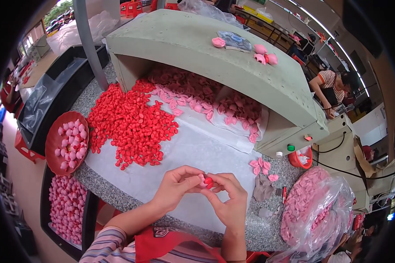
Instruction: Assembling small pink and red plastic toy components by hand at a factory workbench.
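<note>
My left hand (178,186) and my right hand (229,197) meet over the white sheet (156,175) at the front of the bench. Between the left thumb and fingers is a small pink soft-looking piece (202,179), partly hidden. A glossy red piece (209,180) touches it, pinched by my right fingers. To the left a big heap of small red pieces (129,120) spreads over the sheet. Beyond my hands, pink hollow pieces (197,105) lie inside the opening of a pale green metal housing (206,48).
At the left are a red bowl (51,147) and a black crate (91,219), both holding pink-and-red pieces. A plastic-covered pile of pink pieces (305,201) sits on the right. A grey post (90,44) stands at the back left; another person (333,87) works at the far right.
</note>
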`<state>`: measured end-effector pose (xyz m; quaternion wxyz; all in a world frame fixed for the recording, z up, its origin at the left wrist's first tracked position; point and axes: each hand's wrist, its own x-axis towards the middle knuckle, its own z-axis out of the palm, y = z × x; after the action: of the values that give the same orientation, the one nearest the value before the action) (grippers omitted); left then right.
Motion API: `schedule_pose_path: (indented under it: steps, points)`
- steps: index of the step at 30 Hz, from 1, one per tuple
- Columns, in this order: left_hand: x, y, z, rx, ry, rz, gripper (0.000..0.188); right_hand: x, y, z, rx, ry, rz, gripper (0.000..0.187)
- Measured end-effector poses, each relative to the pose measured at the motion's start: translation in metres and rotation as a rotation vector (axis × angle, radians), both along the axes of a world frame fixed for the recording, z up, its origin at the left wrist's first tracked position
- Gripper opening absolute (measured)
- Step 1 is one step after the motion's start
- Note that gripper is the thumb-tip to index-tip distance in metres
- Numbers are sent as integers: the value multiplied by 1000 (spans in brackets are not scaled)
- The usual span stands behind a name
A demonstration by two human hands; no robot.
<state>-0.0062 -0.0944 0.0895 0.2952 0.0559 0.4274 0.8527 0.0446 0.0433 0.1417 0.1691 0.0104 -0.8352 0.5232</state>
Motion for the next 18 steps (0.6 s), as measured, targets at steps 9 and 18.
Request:
schedule_pose_path:
  steps: [9, 18]
  points:
    - [-8, -12, 11, -166, 240, -137, 23, 3, 5, -10, -146, -171, 27, 32]
    - [11, 0, 5, -116, -32, 97, 14, 10, -11, -9, -190, -182, -62, 31]
